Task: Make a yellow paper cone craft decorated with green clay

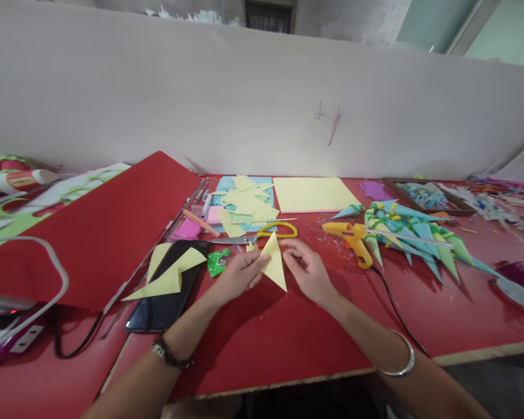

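Note:
A yellow paper triangle [275,266] with its tip pointing up is pinched at its left edge by my left hand [241,273]. My right hand [307,271] is close to the triangle's right side, its fingers curled and apart, with no object visible in it. Behind the triangle lie scissors with yellow handles [283,230]. Left of my left hand are a green plastic packet [218,262] and a black phone [157,311] with yellow paper pieces [170,282] on it.
A yellow glue gun [351,237] lies right of centre, beside a pile of blue and green paper cones [419,235]. Yellow scraps [247,201] and a yellow sheet [312,194] lie at the back. A large red board [109,233] leans at the left.

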`<state>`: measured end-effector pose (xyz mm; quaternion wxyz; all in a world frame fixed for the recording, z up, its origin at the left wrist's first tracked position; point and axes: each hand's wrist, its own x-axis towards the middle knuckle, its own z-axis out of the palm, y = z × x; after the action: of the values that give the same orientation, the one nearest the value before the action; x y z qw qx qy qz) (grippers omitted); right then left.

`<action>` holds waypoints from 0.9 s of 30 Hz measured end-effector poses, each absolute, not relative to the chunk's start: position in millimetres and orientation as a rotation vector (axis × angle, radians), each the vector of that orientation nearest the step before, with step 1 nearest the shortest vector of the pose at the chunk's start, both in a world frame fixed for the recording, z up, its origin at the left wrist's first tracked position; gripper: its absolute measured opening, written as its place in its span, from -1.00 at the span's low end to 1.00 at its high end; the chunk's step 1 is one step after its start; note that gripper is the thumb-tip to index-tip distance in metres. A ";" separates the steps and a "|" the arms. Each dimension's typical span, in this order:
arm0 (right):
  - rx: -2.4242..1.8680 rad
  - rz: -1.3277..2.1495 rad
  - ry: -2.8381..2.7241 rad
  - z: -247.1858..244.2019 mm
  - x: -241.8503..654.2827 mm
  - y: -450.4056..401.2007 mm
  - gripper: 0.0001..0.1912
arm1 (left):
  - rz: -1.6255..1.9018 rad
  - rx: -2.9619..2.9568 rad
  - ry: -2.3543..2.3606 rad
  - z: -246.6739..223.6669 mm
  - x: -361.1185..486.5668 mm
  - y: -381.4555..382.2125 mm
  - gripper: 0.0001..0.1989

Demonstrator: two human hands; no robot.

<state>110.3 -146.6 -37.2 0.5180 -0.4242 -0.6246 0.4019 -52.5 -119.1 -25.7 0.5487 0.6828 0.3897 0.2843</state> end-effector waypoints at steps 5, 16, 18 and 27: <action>-0.834 0.876 -1.670 -38.2 112.1 -142.9 -0.59 | 0.654 1.532 0.864 -26.8 -53.0 -118.7 -0.63; -0.843 0.876 -1.683 -36.9 116.8 -141.7 -0.81 | 0.625 1.409 0.795 -26.1 -50.7 -123.8 -0.72; -0.877 0.879 -1.661 -37.6 116.7 -141.4 -0.86 | 0.593 1.444 0.794 -24.5 -50.3 -123.9 -0.70; -1.012 0.885 -1.473 -39.2 112.7 -141.9 -0.83 | 0.532 1.440 0.767 -18.0 -47.9 -128.1 -0.81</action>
<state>112.7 -141.9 -39.2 0.5428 -0.4262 -0.6204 0.3726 -47.9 -128.1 -18.0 0.6539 0.6350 0.3380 0.2343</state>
